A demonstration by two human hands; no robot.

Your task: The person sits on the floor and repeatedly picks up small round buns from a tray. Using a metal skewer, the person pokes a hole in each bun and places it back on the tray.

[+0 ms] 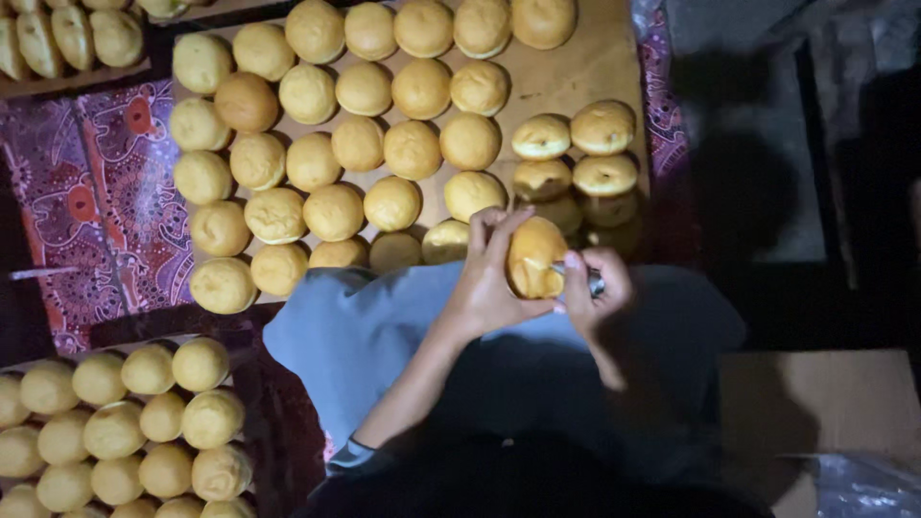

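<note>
My left hand [487, 278] grips a round golden bun [533, 255] above my lap, fingers wrapped around its left side. My right hand [597, 288] holds a small metal tool [593, 282] whose tip touches the bun's right side. Both hands hover over grey cloth [365, 326] on my knees. Just beyond them, a wooden board [561, 82] carries several rows of whole buns [413, 149], and a small pile of buns [587, 158] at its right looks slit along the side.
A second board with several buns [125, 422] lies at lower left, and a third [67, 38] at upper left. Patterned red cloth [96, 192] covers the floor between them. A cardboard sheet [835, 403] and plastic wrap [863, 484] lie at lower right. The right side is dark.
</note>
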